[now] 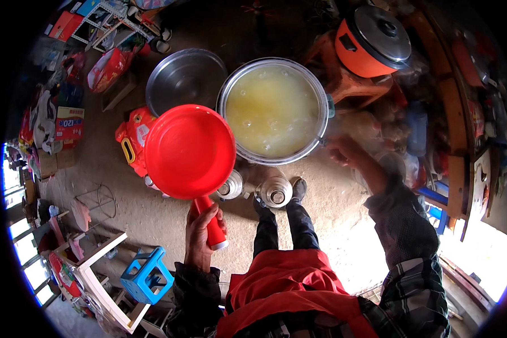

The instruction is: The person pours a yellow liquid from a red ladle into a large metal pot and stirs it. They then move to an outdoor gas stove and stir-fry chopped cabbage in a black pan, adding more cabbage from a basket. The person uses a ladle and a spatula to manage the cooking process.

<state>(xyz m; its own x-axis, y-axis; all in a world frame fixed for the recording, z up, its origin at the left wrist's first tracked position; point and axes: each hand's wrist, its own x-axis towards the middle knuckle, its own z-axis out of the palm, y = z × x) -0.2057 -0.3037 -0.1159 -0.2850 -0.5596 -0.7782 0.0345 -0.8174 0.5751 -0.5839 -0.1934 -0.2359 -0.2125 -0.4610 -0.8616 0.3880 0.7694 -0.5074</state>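
Observation:
My left hand (201,231) is closed around the handle of a large red plastic dipper (190,151), its round bowl facing up and looking empty. To its right is a wide round metal pot (320,135) of cloudy yellowish liquid (273,110) with bubbles on top. The dipper's bowl comes close to the pot's left rim in this view. My right hand (346,152) is just off the pot's lower right rim, slightly blurred, its fingers loosely apart with nothing visible in them. Two clear plastic bottles (276,194) stand near my feet, below the pot.
A wide metal basin (180,79) lies behind the dipper, beside a red container with a yellow handle (130,149). At the far right, an orange lidded cooker (372,45) sits on a reddish stool (349,84). Lower left stands a blue plastic stool (147,276). Clutter lines both sides.

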